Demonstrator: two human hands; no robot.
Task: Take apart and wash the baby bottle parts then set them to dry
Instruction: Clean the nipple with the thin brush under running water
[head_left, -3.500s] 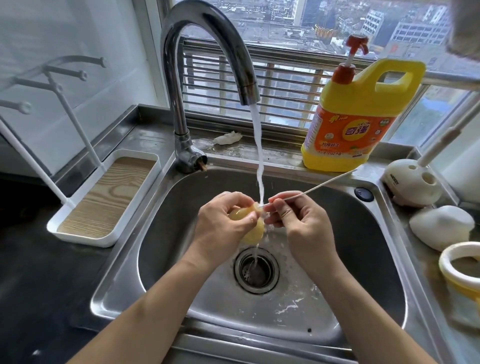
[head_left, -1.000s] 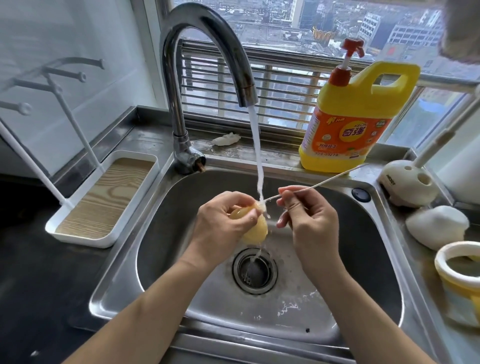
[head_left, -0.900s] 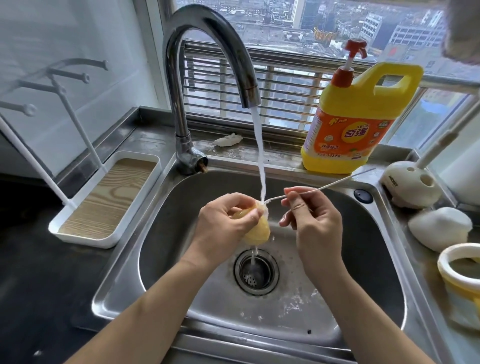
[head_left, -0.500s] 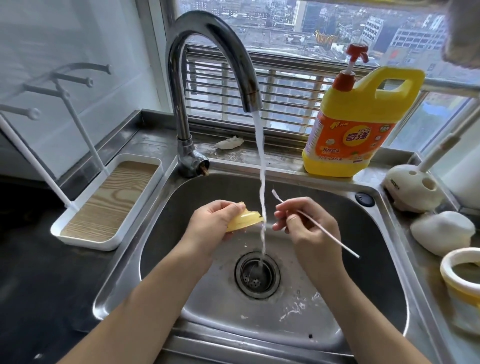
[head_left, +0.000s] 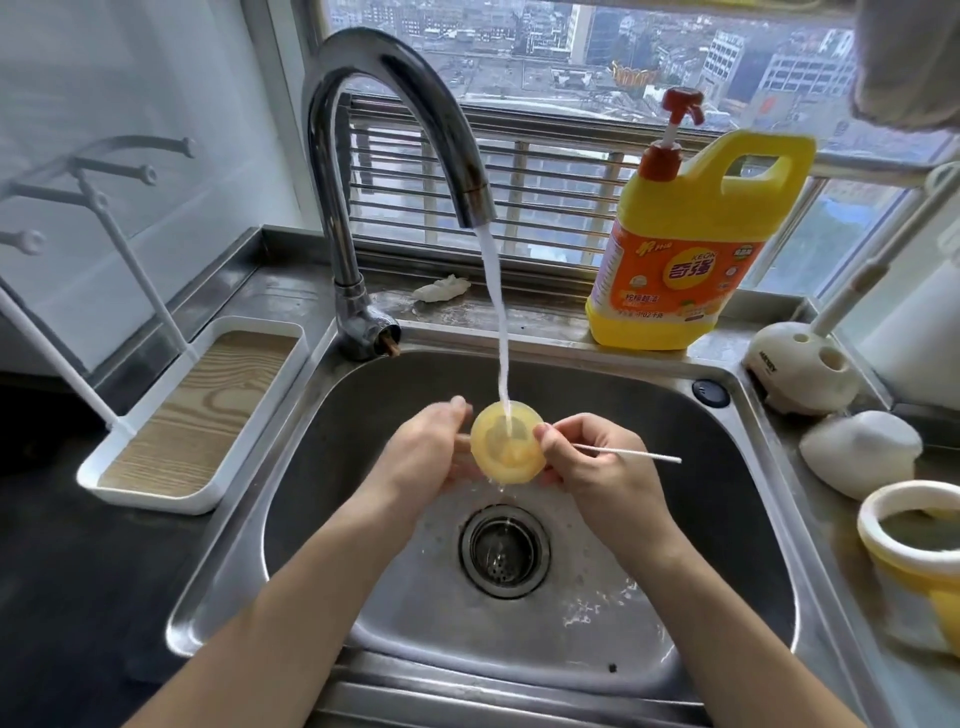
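Note:
A yellow translucent bottle nipple is held over the steel sink with its wide open base turned up at me. Water from the faucet runs straight into it. My left hand holds its left rim and my right hand pinches its right rim. The right hand also grips a thin white straw brush, which sticks out to the right.
A white drying rack with a wood-pattern tray stands left of the sink. A yellow detergent jug sits on the back ledge. At the right are a white brush holder, a white sponge and a yellow-rimmed bottle ring.
The thin brush has come out of the nipple and now points right. The nipple has been turned so its open base faces up under the stream, and my right hand has joined in holding it.

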